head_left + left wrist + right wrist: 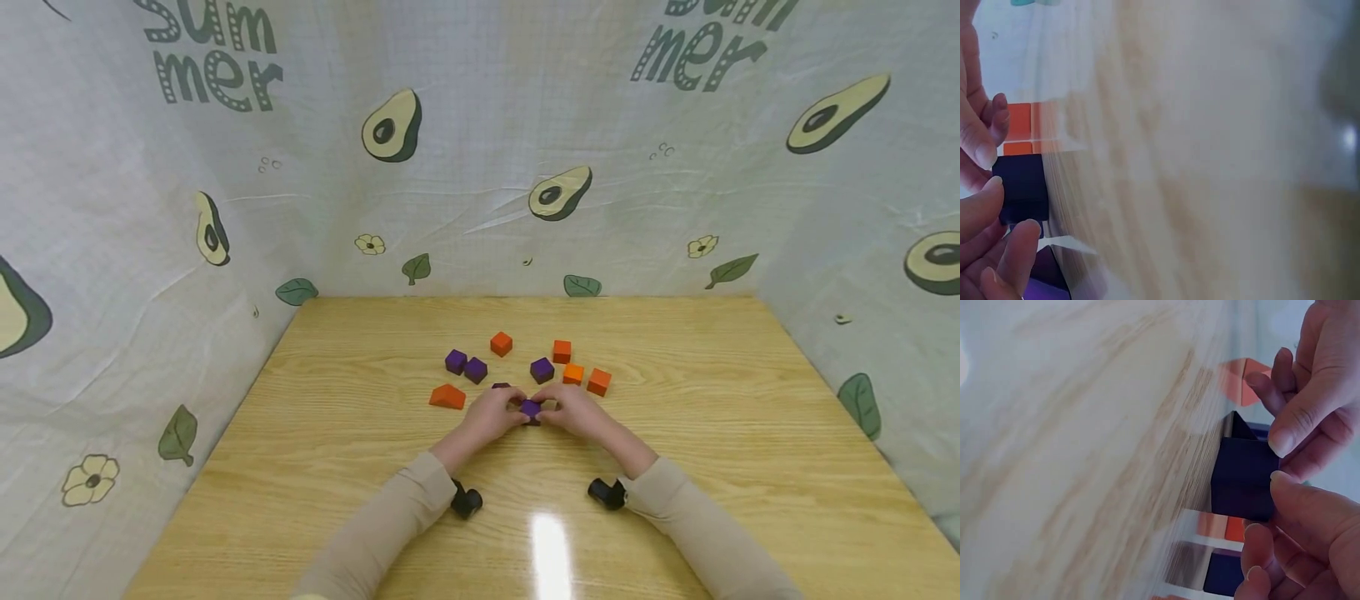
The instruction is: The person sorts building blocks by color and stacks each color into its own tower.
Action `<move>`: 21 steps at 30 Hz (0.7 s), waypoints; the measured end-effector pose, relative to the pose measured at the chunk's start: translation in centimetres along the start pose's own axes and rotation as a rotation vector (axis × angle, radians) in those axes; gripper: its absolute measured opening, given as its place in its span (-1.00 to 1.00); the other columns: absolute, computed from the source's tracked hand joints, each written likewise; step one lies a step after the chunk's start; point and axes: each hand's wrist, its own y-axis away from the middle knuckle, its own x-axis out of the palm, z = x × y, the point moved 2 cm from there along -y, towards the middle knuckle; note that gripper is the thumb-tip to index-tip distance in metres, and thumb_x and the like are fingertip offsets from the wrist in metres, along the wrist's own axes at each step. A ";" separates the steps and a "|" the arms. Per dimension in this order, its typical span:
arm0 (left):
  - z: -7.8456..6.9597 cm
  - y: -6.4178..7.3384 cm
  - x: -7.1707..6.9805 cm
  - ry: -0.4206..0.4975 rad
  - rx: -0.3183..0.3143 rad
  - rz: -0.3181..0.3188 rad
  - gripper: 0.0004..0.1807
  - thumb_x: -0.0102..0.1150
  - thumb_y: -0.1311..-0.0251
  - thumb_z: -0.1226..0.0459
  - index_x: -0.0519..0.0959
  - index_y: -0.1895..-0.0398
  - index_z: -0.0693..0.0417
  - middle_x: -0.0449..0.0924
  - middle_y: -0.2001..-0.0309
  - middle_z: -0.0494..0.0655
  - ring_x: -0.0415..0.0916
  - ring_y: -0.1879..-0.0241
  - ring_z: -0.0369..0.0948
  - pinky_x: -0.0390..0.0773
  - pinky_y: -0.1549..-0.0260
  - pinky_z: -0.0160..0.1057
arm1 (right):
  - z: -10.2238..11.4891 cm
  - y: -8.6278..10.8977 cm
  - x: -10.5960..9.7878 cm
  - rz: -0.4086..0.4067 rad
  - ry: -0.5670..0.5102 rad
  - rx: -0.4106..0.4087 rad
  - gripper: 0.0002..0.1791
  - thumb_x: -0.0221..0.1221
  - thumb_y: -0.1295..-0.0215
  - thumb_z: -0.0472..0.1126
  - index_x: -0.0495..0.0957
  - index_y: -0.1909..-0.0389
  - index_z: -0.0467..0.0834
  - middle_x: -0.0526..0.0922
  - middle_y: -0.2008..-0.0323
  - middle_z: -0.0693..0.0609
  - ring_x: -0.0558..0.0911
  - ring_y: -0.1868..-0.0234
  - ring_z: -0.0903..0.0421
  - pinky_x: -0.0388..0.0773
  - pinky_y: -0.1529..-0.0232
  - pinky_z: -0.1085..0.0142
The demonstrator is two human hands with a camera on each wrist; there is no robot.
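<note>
The left hand [489,416] and the right hand [577,408] together pinch one smooth dark purple cube [531,409], each from its own side, probably so that it does not turn. This cube is between the hands, low over the wood-grained table [712,400]. Near the left hand is a partly hidden purple block [501,386], seemingly triangular. Farther away, smooth purple cubes [542,370], orange cubes [599,382] and an orange wedge [447,397] lie around, perhaps for easy reach.

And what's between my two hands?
A purple block, held by the left hand and right hand; the head view shows it.
</note>
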 end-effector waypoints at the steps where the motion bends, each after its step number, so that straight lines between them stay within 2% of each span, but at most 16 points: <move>1: 0.1 0.1 -0.1 0.002 0.004 0.000 -0.65 0.24 -0.10 0.17 0.57 0.03 0.05 0.62 0.12 -0.08 0.53 0.10 -0.16 0.48 0.12 -0.20 | 0.1 0.0 0.1 0.002 -0.002 0.000 -0.77 0.20 -0.17 -0.28 0.60 0.15 -0.25 0.65 0.20 -0.09 0.52 0.34 0.16 0.45 0.34 0.38; 10: 0.9 0.5 -0.6 0.037 0.009 -0.008 -0.65 0.26 -0.07 0.18 0.58 0.05 0.07 0.61 0.14 -0.07 0.53 0.11 -0.15 0.49 0.13 -0.21 | 0.5 -0.6 0.8 0.019 0.003 -0.011 -0.75 0.19 -0.18 -0.26 0.59 0.11 -0.24 0.64 0.15 -0.10 0.59 0.13 -0.02 0.50 0.13 0.15; 21: 1.9 0.2 -0.7 0.043 -0.013 0.000 -0.64 0.28 -0.05 0.15 0.60 0.07 0.04 0.63 0.14 -0.09 0.52 0.10 -0.15 0.47 0.10 -0.21 | 0.9 -1.0 1.2 -0.002 0.005 0.006 -0.74 0.21 -0.17 -0.24 0.59 0.12 -0.23 0.64 0.16 -0.09 0.59 0.17 0.02 0.52 0.17 0.19</move>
